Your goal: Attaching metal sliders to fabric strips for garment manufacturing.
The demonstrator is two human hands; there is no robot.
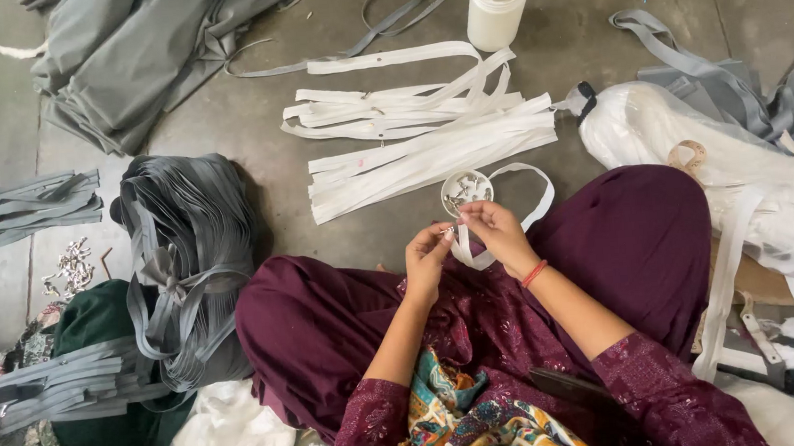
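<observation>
Step in hand: it looks like the person is fitting a small metal slider onto a white zipper strip [475, 253], at the middle of the frame.
Left hand [428, 263]: fingers pinched shut on something tiny and shiny at the strip's end; it is too small to tell for sure.
Right hand [497, 229]: fingers pinched on the same white zipper strip, touching the left fingertips. The two hands are together.
Where the strip is: held just above the lap, right below the small round dish [466, 190] of metal bits.
Which way it points: the held end points up, toward the dish. From there it bends down under the hands, then loops off to the right and back up. Its long line runs in a curve, not straight.
Next move needs: I think steady, tiny finger work, keeping the strip end flat and lined up with the metal bit.
Nearby: a pile of white strips [419, 136] above the dish, a white jar [497, 3] at the top, grey strips [187, 258] on the left.
</observation>
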